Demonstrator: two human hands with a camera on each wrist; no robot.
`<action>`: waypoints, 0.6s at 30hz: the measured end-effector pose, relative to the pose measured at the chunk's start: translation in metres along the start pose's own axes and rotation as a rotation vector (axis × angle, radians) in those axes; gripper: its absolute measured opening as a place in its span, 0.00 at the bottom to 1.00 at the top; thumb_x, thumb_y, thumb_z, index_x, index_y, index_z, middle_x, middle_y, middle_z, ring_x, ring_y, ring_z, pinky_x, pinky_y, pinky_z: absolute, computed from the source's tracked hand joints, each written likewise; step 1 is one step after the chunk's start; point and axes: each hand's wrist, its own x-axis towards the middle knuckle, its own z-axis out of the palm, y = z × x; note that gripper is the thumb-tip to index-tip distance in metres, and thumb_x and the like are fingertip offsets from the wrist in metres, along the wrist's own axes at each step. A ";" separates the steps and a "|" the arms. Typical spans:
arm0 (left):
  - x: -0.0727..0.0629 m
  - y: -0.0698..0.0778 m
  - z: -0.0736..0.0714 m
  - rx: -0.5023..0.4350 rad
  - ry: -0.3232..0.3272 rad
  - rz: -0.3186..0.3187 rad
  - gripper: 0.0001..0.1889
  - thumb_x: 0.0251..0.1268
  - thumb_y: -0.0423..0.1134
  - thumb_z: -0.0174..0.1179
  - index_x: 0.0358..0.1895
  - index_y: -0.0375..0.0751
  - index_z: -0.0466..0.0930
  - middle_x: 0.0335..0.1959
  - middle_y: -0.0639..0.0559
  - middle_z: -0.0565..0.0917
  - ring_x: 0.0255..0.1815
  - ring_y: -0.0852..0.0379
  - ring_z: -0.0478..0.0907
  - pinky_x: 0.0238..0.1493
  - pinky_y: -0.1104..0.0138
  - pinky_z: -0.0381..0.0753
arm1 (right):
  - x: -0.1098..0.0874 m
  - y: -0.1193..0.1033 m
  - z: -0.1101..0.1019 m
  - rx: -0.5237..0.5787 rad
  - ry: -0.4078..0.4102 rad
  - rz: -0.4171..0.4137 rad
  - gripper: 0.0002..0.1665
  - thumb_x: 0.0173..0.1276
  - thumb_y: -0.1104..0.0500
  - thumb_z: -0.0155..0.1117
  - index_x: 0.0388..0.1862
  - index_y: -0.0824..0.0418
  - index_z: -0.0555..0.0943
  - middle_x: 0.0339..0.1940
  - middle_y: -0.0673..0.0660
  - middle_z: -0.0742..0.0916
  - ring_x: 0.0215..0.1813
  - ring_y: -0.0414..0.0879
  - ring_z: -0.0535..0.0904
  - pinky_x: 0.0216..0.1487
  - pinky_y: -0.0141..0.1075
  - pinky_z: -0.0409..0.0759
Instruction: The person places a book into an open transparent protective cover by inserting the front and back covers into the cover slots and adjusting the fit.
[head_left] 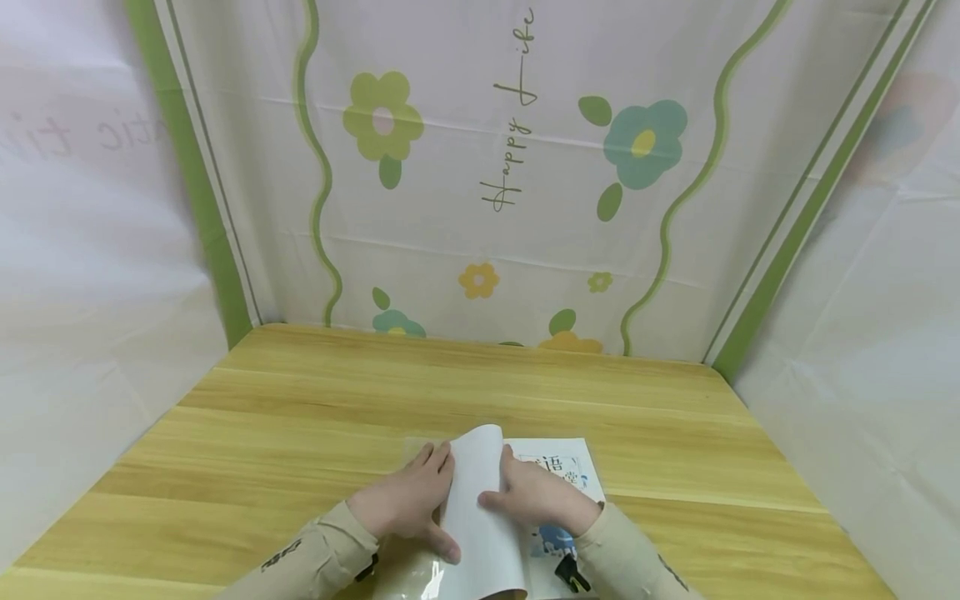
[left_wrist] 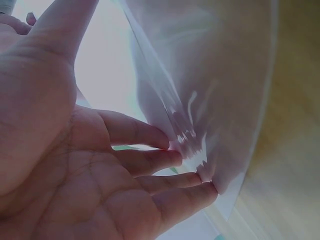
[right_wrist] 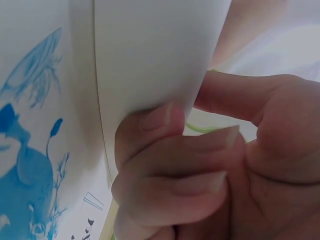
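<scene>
A book [head_left: 557, 467] with black lettering and blue pictures lies at the table's near edge. Its white leaf [head_left: 480, 525] stands bent upward in a curve between both hands. My right hand [head_left: 542, 493] pinches this leaf between thumb and curled fingers, as the right wrist view shows up close. On the other side, my left hand [head_left: 411, 500] has its thumb spread and its fingers extended. In the left wrist view those fingertips touch a clear plastic sheet [left_wrist: 225, 75], which wrinkles beside them. The book's lower edge is cut off in the head view.
The wooden table [head_left: 337, 392] stretches out beyond and to both sides of the book. White cloth [head_left: 450, 208] printed with flowers hangs behind it, and further cloth hangs at left and right.
</scene>
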 end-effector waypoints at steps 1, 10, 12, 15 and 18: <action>0.000 0.000 0.000 -0.002 0.002 0.000 0.68 0.34 0.69 0.72 0.70 0.17 0.55 0.72 0.24 0.55 0.71 0.25 0.52 0.70 0.46 0.58 | 0.000 0.000 0.000 -0.001 0.002 -0.003 0.55 0.68 0.52 0.65 0.72 0.85 0.45 0.25 0.57 0.81 0.24 0.45 0.78 0.26 0.37 0.80; -0.001 0.000 -0.001 0.010 0.011 0.018 0.67 0.36 0.69 0.73 0.69 0.16 0.55 0.71 0.24 0.56 0.70 0.25 0.54 0.70 0.47 0.59 | 0.001 0.001 0.001 0.000 0.002 -0.015 0.55 0.68 0.52 0.65 0.72 0.85 0.44 0.23 0.55 0.80 0.22 0.45 0.78 0.24 0.37 0.80; -0.001 0.000 -0.001 0.012 0.013 0.024 0.67 0.36 0.69 0.73 0.69 0.16 0.55 0.71 0.23 0.57 0.70 0.25 0.54 0.70 0.47 0.60 | 0.001 0.001 0.001 0.006 -0.006 -0.019 0.55 0.68 0.52 0.65 0.72 0.85 0.44 0.24 0.55 0.81 0.23 0.45 0.79 0.25 0.37 0.80; -0.001 0.000 -0.001 0.002 0.012 0.026 0.68 0.36 0.68 0.73 0.69 0.16 0.55 0.71 0.23 0.57 0.70 0.25 0.54 0.69 0.46 0.60 | 0.001 0.003 0.000 0.028 -0.028 -0.011 0.55 0.70 0.51 0.63 0.73 0.83 0.43 0.23 0.55 0.80 0.21 0.45 0.78 0.22 0.37 0.79; -0.001 -0.001 -0.001 0.002 0.011 0.024 0.68 0.36 0.69 0.73 0.69 0.16 0.54 0.71 0.24 0.56 0.70 0.25 0.54 0.70 0.46 0.60 | 0.000 0.004 0.000 0.046 -0.049 0.020 0.54 0.72 0.50 0.61 0.74 0.81 0.42 0.19 0.55 0.79 0.16 0.44 0.74 0.16 0.36 0.75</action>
